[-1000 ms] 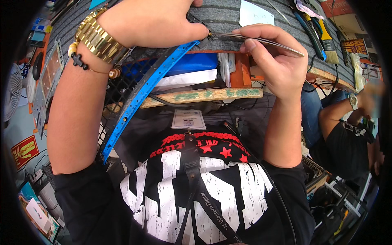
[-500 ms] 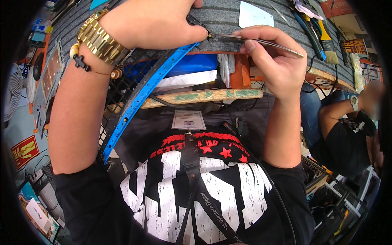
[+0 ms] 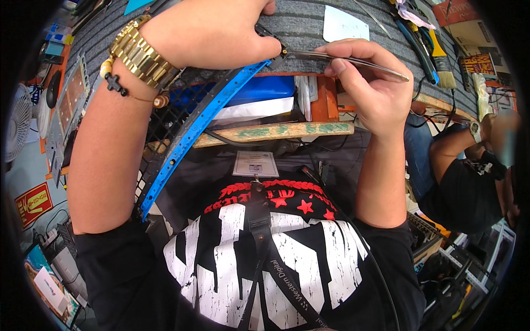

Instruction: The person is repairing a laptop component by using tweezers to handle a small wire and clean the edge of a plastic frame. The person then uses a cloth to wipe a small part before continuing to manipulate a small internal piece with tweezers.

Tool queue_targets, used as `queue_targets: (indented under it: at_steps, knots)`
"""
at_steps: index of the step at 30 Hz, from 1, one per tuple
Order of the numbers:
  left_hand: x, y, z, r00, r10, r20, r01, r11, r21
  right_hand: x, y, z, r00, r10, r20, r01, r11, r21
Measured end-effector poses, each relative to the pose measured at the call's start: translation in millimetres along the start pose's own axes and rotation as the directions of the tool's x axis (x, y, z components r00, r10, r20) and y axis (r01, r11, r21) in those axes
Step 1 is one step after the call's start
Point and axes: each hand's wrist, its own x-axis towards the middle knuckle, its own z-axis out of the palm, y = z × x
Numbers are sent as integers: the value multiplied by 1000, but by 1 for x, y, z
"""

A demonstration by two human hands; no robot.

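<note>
Right hand pinches slim silver metal tweezers, seemingly probing; steadiness seems needed next. Left hand, grip unclear, overlies a long blue-and-black strip.

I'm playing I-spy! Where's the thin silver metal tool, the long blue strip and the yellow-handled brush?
Thin silver metal tool [image 3: 381,69], head view: its shaft.
Long blue strip [image 3: 193,132], head view: its middle stretch.
Yellow-handled brush [image 3: 439,50], head view: its handle.

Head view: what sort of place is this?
Likely a repair workshop: the right hand holds a slim metal tool, and a yellow-handled brush lies on a grey ribbed bench top.
</note>
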Motion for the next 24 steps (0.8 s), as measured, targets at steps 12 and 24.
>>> queue_targets:
  at_steps: [12,24]
  knots:
    - [-1,3,-2,1000,-30,9,30,999,15,1,0,0,1000,8,8,-8,1000,16]
    - [1,-7,3,1000,-16,0,16,999,28,1,-2,2,1000,-17,13,17,1000,9]
